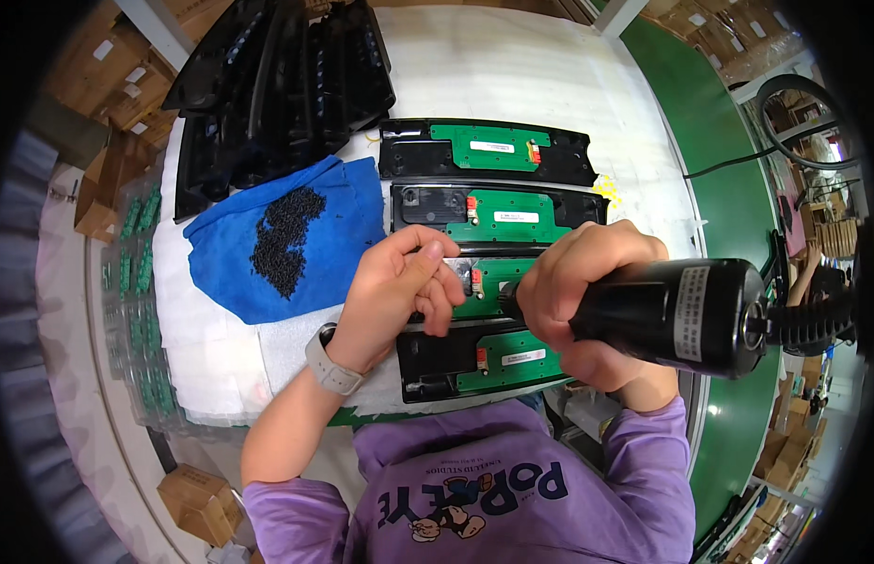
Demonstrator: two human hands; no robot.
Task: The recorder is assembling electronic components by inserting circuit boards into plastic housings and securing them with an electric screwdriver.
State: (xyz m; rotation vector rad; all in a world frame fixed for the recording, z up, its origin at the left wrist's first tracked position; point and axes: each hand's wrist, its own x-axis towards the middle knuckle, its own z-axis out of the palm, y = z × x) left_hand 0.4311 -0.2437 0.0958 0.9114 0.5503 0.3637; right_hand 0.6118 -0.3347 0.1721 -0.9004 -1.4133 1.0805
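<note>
My right hand (587, 282) is wrapped round a black electric screwdriver (644, 310). Its tip meets the green circuit board (493, 293) on the third black plastic panel from the back. Over the left end of that panel, my left hand (409, 282) is closed, thumb pressed to the curled fingers; whatever it may hold is too small or hidden. Two similar panels (413, 155) with green boards lie farther back, and another panel (427, 362) lies nearest me. Small black screws (286, 240) are heaped on a blue cloth (216, 249) left of my left hand.
Black plastic panels (277, 85) are piled at the back left of the white-covered table (484, 56). Along the right runs a green surface (686, 113). A coiled cord (813, 321) trails from the screwdriver. Clear trays of green boards (136, 282) stand beyond the left edge.
</note>
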